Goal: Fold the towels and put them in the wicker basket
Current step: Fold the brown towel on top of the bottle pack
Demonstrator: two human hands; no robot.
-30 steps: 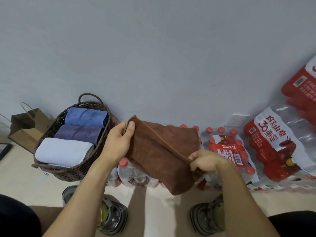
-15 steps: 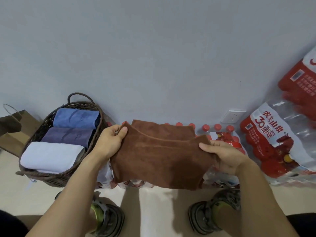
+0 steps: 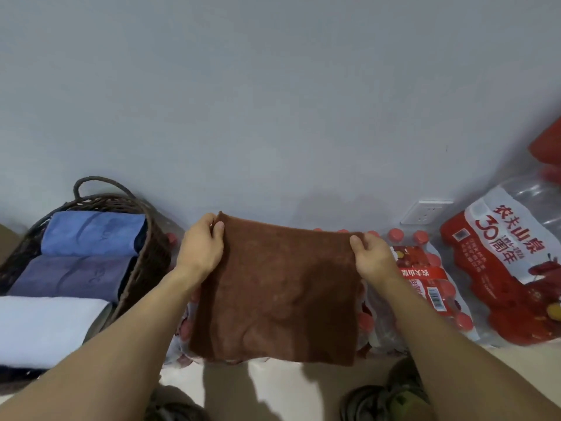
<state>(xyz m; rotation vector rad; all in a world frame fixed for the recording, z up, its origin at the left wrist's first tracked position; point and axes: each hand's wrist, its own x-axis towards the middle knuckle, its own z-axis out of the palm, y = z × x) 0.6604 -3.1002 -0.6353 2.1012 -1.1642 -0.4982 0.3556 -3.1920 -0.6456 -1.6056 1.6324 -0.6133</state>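
Observation:
A brown towel hangs folded in front of me, held up by its two top corners. My left hand pinches the top left corner and my right hand pinches the top right corner. To the left stands the dark wicker basket with a loop handle. Inside it lie three folded towels side by side: a blue one at the back, a purple one in the middle and a white one nearest me.
Shrink-wrapped packs of red-capped water bottles line the wall behind the towel, with a bigger red-and-white pack at the right. A wall socket sits above them. My shoes stand on the pale floor below.
The towel went from a bunched, half-folded shape to hanging flat and smooth. Both hands moved up to its top corners and spread apart. The view shifted so the basket sits further left.

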